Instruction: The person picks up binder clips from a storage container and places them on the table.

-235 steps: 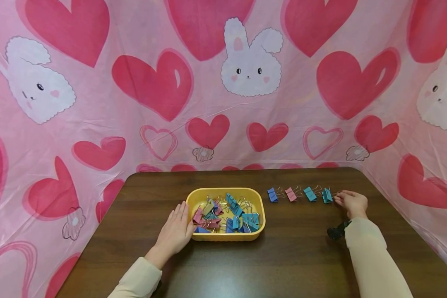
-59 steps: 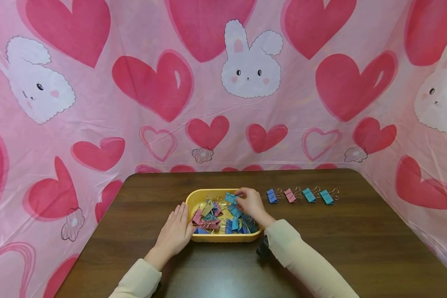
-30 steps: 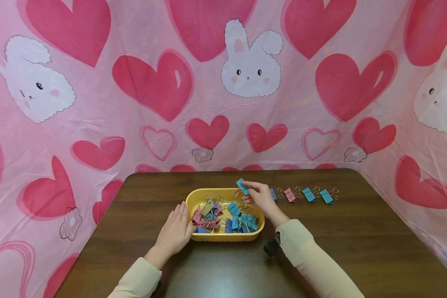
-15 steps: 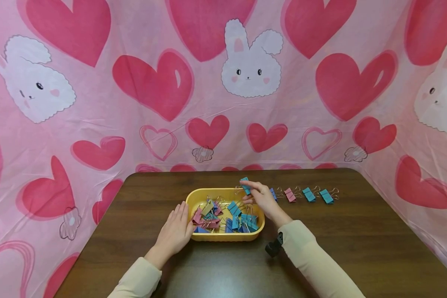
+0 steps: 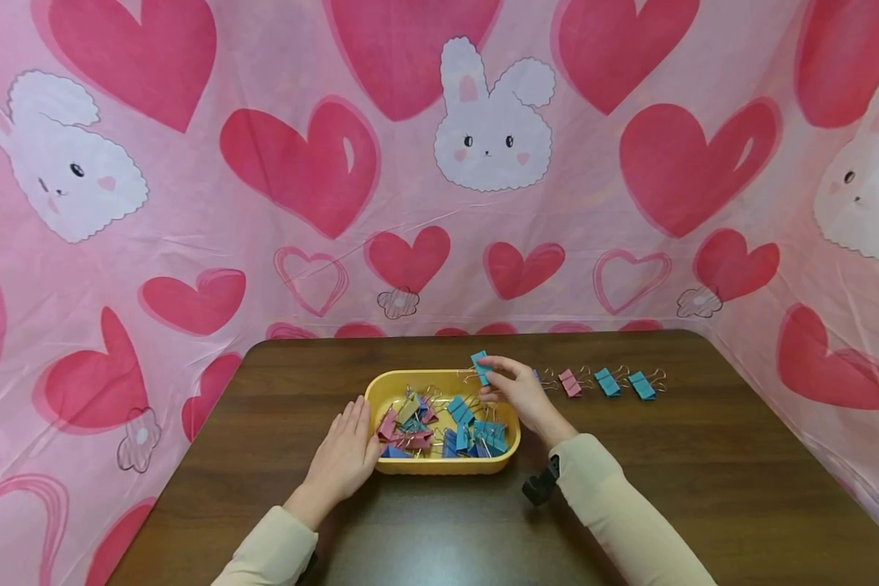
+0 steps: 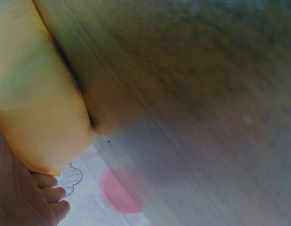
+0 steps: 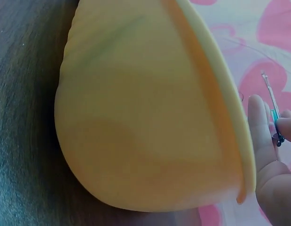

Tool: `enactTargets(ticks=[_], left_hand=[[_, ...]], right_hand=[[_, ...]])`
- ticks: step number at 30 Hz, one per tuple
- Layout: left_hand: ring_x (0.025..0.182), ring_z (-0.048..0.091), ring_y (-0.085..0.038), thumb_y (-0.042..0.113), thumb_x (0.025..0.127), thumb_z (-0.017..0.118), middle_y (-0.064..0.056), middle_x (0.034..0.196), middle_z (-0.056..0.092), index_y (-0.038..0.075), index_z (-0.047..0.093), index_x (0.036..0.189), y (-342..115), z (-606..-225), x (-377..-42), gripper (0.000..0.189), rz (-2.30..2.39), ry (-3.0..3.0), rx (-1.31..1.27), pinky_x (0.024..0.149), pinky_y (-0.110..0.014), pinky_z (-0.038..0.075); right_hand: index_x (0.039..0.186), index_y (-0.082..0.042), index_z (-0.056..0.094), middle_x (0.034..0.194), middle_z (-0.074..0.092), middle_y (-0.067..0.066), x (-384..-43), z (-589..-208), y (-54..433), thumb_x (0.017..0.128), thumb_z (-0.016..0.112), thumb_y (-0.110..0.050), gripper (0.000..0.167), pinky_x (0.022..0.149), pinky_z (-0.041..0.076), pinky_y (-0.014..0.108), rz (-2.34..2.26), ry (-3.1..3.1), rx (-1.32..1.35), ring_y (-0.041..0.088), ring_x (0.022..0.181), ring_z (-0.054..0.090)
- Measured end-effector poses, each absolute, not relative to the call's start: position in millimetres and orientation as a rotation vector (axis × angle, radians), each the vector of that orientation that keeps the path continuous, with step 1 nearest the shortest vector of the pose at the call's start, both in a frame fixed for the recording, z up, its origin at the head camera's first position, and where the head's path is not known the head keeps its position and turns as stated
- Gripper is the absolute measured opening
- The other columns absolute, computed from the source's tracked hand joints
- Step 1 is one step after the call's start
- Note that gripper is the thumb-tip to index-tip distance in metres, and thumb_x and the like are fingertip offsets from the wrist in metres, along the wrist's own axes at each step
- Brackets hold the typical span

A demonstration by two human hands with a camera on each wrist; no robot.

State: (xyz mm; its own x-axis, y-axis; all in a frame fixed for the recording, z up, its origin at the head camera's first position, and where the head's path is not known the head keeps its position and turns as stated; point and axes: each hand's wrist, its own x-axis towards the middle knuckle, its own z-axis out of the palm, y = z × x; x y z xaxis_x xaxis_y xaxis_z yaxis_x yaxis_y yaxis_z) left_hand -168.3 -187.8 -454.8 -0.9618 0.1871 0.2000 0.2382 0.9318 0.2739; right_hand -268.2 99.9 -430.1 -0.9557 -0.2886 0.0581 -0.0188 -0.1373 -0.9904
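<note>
A yellow plastic bin (image 5: 447,467) holds several binder clips (image 5: 460,409) in teal, blue, pink and yellow. My left hand (image 5: 343,449) lies with straight fingers along the bin's left end; in the left wrist view its fingertips touch the bin wall (image 6: 42,103). Over the far right rim, my right hand (image 5: 523,396) pinches a teal binder clip (image 5: 481,368) between thumb and fingers. The right wrist view catches that clip (image 7: 275,117) edge-on, its wire handle sticking out, with the bin side (image 7: 145,113) filling most of the picture.
Right of the bin, a row of clips lies on the dark wooden table (image 5: 630,488): a blue clip (image 5: 535,376) partly behind my right hand, a pink clip (image 5: 571,383), and two teal clips (image 5: 607,382). A pink heart-and-rabbit cloth (image 5: 410,203) surrounds the table.
My right hand left the end teal clip of the row, reached into the bin and lifted out another teal clip. It has hardly moved in the last half second. My left hand stayed put.
</note>
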Motion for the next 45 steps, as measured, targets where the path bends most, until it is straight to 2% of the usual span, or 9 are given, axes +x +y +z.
enactTargets(ticks=[7, 11, 18, 24, 28, 31, 35, 38, 45], left_hand=[[0.133, 0.024, -0.036, 0.026, 0.092, 0.048, -0.023, 0.145, 0.026, -0.009, 0.028, 0.139, -188, -455, -169, 0.062, -0.433, -2.898, -0.338, 0.107, -0.047, 0.018], [0.132, 0.025, -0.036, 0.026, 0.092, 0.047, -0.024, 0.145, 0.027, -0.01, 0.028, 0.139, -188, -456, -168, 0.062, -0.425, -2.895, -0.341, 0.107, -0.047, 0.019], [0.133, 0.024, -0.035, 0.026, 0.092, 0.047, -0.023, 0.145, 0.026, -0.009, 0.027, 0.14, -188, -455, -168, 0.062, -0.443, -2.903, -0.334, 0.107, -0.047, 0.018], [0.133, 0.024, -0.035, 0.025, 0.092, 0.047, -0.023, 0.145, 0.027, -0.009, 0.028, 0.139, -187, -456, -168, 0.062, -0.437, -2.896, -0.334, 0.107, -0.046, 0.018], [0.133, 0.024, -0.036, 0.025, 0.091, 0.047, -0.023, 0.144, 0.027, -0.009, 0.029, 0.139, -187, -456, -168, 0.062, -0.435, -2.892, -0.336, 0.107, -0.047, 0.019], [0.133, 0.023, -0.036, 0.026, 0.091, 0.047, -0.023, 0.145, 0.026, -0.009, 0.029, 0.139, -187, -456, -168, 0.062, -0.436, -2.898, -0.33, 0.107, -0.047, 0.019], [0.133, 0.023, -0.036, 0.026, 0.091, 0.047, -0.023, 0.145, 0.027, -0.009, 0.029, 0.139, -187, -456, -168, 0.062, -0.445, -2.897, -0.325, 0.107, -0.047, 0.019], [0.133, 0.024, -0.036, 0.026, 0.091, 0.047, -0.023, 0.144, 0.028, -0.009, 0.03, 0.139, -187, -456, -168, 0.061, -0.45, -2.891, -0.328, 0.107, -0.048, 0.019], [0.133, 0.023, -0.036, 0.026, 0.091, 0.047, -0.023, 0.145, 0.026, -0.009, 0.028, 0.139, -187, -456, -168, 0.062, -0.445, -2.904, -0.329, 0.107, -0.047, 0.018]], right_hand=[[0.143, -0.014, 0.035, 0.104, 0.035, 0.015, -267, -429, 102, 0.096, 0.04, 0.0, 0.049, 0.072, 0.053, 0.037, -2.155, 1.946, -0.402, 0.025, 0.074, 0.064], [0.145, -0.014, 0.029, 0.101, 0.033, 0.014, -265, -426, 103, 0.096, 0.034, 0.003, 0.051, 0.074, 0.052, 0.04, -2.172, 1.903, -0.422, 0.029, 0.078, 0.063], [0.132, -0.012, 0.034, 0.106, 0.038, 0.018, -264, -427, 105, 0.095, 0.032, 0.003, 0.04, 0.073, 0.053, 0.041, -2.273, 1.802, -0.417, 0.024, 0.072, 0.063], [0.12, -0.009, 0.034, 0.113, 0.046, 0.019, -263, -429, 112, 0.096, 0.046, -0.007, 0.028, 0.069, 0.054, 0.04, -2.359, 1.723, -0.401, 0.024, 0.069, 0.065], [0.114, -0.01, 0.036, 0.111, 0.052, 0.017, -263, -430, 119, 0.094, 0.051, -0.011, 0.025, 0.069, 0.053, 0.043, -2.351, 1.759, -0.372, 0.029, 0.072, 0.067], [0.112, -0.009, 0.036, 0.115, 0.052, 0.022, -262, -430, 125, 0.094, 0.051, -0.012, 0.024, 0.072, 0.051, 0.049, -2.349, 1.782, -0.366, 0.032, 0.077, 0.067], [0.108, -0.007, 0.038, 0.12, 0.05, 0.029, -263, -430, 131, 0.093, 0.054, -0.012, 0.022, 0.074, 0.049, 0.052, -2.354, 1.847, -0.357, 0.027, 0.081, 0.066], [0.101, -0.008, 0.042, 0.117, 0.055, 0.025, -263, -431, 136, 0.092, 0.056, -0.012, 0.017, 0.074, 0.051, 0.047, -2.362, 1.908, -0.324, 0.02, 0.083, 0.065], [0.084, -0.01, 0.049, 0.09, 0.066, -0.002, -261, -433, 147, 0.09, 0.058, -0.009, 0.011, 0.071, 0.05, 0.034, -2.369, 2.043, -0.212, 0.014, 0.076, 0.058]])
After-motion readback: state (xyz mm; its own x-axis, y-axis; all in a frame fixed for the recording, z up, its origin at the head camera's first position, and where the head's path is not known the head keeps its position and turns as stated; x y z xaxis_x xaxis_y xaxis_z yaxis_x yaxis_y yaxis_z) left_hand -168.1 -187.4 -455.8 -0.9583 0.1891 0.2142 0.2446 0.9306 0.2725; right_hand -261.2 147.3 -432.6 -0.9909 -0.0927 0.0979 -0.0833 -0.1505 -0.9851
